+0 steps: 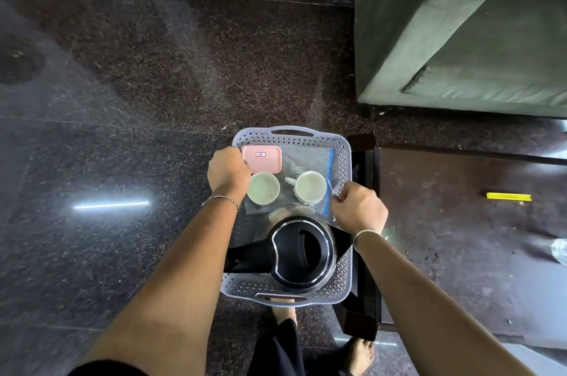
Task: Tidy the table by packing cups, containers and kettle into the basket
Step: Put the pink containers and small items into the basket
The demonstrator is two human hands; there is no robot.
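Left hand [228, 171] is seen from its back, fingers curled over the left rim of a pale lavender perforated basket [264, 137], gripping it; a thin chain bracelet [221, 199] circles that wrist. Right hand [359, 210] grips the opposite, right rim with bent fingers, a pale band [368, 233] on its wrist. Between the two hands the basket hangs over the dark speckled floor [122, 99], just beside the corner of a dark wooden table [460, 222], and a bare foot shows below its near edge. Inside, at the far left corner, lies a pink lidded container [261, 159] with a small red-bordered sticker on its lid; the characters on it are too small to read surely. Just nearer stands a white cup [263, 188], upright and open-mouthed, and to its right a second white cup [310, 187], its handle turned left. Under and behind that second cup lies a clear zip bag [313, 157] with a blue seal strip along its right side and grey printing that cannot be read. Filling the near half is a steel kettle [302, 253] with a black lid, its black handle pointing left over the rim and its spout right. On the table lies a flat yellow object [508, 196], well apart from the basket. A green sofa [460, 22] stands at the far right.
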